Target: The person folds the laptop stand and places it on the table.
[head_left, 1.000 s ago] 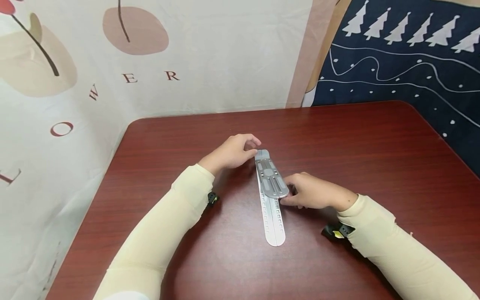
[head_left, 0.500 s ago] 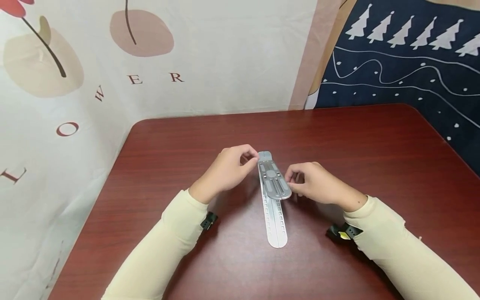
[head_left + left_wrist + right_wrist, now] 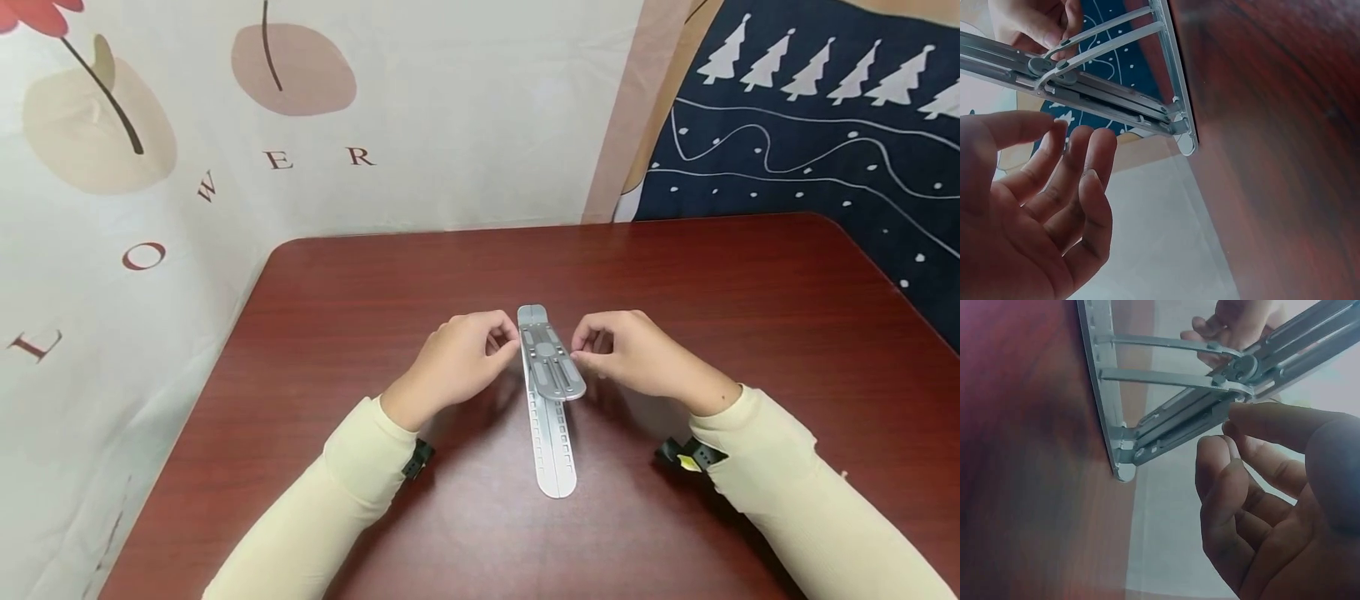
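Observation:
A folding metal stand stands on the table, its slotted upper plate raised at a slant over the long notched base. Two thin struts link base and plate in the left wrist view. My left hand is beside the plate's left edge, its fingers loosely bent; in the left wrist view a small gap separates fingertips and metal. On the other side is my right hand, fingers also loosely bent. Its thumb tip overlaps the plate's edge near a strut in the right wrist view; contact is unclear.
The stand rests on a reddish-brown table with rounded far corners. Behind it hangs a pale cloth with printed letters, and at the right a dark blue cloth with white trees. Black wrist straps show at the sleeves.
My left hand has come down from the stand's far end to the plate's left side. My right hand has shifted farther up along the right edge. The stand keeps its pose.

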`<state>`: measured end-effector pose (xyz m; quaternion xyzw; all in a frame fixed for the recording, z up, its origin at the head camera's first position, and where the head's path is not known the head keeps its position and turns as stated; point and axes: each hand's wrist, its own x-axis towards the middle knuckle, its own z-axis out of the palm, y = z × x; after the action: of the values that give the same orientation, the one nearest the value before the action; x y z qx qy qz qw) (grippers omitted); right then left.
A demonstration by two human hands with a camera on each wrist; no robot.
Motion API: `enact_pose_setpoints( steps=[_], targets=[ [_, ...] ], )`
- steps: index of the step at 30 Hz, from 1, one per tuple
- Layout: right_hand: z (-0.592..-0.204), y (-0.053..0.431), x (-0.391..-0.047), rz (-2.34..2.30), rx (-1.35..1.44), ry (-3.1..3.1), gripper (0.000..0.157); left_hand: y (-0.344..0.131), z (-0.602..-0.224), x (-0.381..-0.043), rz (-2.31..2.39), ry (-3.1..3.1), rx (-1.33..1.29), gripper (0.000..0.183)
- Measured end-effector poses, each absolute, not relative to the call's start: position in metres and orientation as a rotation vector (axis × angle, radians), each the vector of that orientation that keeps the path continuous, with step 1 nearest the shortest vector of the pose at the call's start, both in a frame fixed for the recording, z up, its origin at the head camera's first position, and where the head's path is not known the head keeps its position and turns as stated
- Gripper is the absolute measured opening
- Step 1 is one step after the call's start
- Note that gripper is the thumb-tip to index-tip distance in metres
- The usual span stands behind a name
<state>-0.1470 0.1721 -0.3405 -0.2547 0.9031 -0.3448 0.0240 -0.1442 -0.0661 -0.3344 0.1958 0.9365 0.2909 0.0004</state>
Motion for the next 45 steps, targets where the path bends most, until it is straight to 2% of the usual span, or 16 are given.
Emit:
enact_pose_setpoints(
  steps=[10, 21, 36, 45],
  targets=[
    [-0.343, 0.172, -0.149, -1.066, -0.743, 2.693, 0.004, -0.063, -0.332, -0.141, 0.869, 2.862, 0.653, 0.004],
    [-0.342, 0.170, -0.148, -1.089, -0.779, 2.659, 0.010, -0.061, -0.331, -0.141, 0.841, 2.826, 0.734, 0.004],
    [-0.350, 0.166, -0.146, -1.114, -0.712, 2.638, 0.016, -0.058, -0.339, -0.142, 0.822, 2.846, 0.688, 0.004],
    [-0.351, 0.163, -0.144, -1.075, -0.787, 2.708, 0.010, -0.057, -0.341, -0.141, 0.794, 2.874, 0.665, 0.005]
  ],
)
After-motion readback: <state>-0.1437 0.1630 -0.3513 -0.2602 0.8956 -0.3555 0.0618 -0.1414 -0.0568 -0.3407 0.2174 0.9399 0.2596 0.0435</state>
